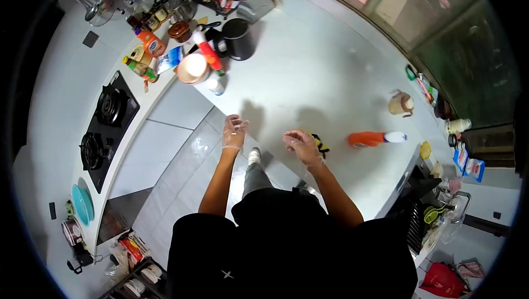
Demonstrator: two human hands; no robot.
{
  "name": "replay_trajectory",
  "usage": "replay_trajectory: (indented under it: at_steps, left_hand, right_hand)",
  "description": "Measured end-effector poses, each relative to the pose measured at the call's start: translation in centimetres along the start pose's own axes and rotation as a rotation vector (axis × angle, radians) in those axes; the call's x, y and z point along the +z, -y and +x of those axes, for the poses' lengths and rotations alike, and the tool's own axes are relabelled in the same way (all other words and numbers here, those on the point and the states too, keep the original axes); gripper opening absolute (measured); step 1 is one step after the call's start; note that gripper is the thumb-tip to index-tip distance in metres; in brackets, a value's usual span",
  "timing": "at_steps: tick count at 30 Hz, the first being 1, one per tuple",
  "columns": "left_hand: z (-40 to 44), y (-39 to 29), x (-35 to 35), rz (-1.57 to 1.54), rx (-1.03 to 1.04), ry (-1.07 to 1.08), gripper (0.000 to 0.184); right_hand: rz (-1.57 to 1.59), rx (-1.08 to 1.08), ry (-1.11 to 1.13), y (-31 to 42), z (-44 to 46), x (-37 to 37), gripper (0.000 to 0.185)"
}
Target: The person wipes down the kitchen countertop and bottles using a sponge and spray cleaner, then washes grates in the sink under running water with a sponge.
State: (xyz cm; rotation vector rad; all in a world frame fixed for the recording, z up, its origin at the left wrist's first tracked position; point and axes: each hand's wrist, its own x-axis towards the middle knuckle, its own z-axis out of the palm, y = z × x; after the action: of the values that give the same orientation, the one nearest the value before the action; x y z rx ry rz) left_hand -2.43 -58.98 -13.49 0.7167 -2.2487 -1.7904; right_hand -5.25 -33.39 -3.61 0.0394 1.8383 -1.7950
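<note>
Here, we are holding our plastic-gloved left hand (pixel 235 131) half-open, seemingly empty, our right hand (pixel 301 145) curled, contents unclear; beside it, a yellow-and-black bundle (pixel 320 143) is lying on the white bench (pixel 330 62), probably soft, light, pinchable by its edge.

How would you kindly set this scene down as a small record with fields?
Left grip: clear-gloved hand, near the edge of the white countertop
Right grip: clear-gloved hand, by a yellow-and-black item; contact unclear
Right of it in view: orange bottle with white cap, on the countertop
Upper middle: black cylindrical jug
Far left: black two-burner stove
</note>
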Motion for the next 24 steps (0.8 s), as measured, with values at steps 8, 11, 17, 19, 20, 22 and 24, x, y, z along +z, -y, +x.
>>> replay_trajectory:
  at_steps: [8, 11, 17, 19, 20, 22, 24]
  left_hand:
    - [13.5, 4.5, -5.9, 0.301, 0.103, -0.337, 0.086]
    - [15.3, 2.0, -5.7, 0.201, 0.1, -0.282, 0.073]
    - [16.1, 1.1, -2.0, 0.192, 0.056, -0.149, 0.058]
    - [16.2, 0.2, 0.7, 0.135, 0.072, -0.024, 0.055]
    - [16.6, 0.7, 2.8, 0.07, 0.102, 0.05, 0.054]
    - [16.8, -0.7, 7.6, -0.065, 0.159, 0.211, 0.053]
    - [16.6, -5.3, 11.8, 0.009, 0.223, 0.329, 0.053]
  right_hand:
    - [0.038, 0.177, 0.03, 1.0, 9.2, 12.6, 0.023]
    - [0.049, 0.157, -0.011, 2.0, 9.9, 13.3, 0.024]
    - [0.081, 0.205, -0.162, 3.0, 9.7, 9.1, 0.027]
    - [0.125, 0.184, -0.242, 3.1, 9.2, 6.8, 0.029]
    - [0.139, 0.174, -0.278, 3.0, 9.0, 5.7, 0.028]
    - [0.167, 0.151, -0.362, 2.9, 8.4, 2.9, 0.028]
    - [0.175, 0.139, -0.417, 2.8, 8.2, 0.2, 0.028]
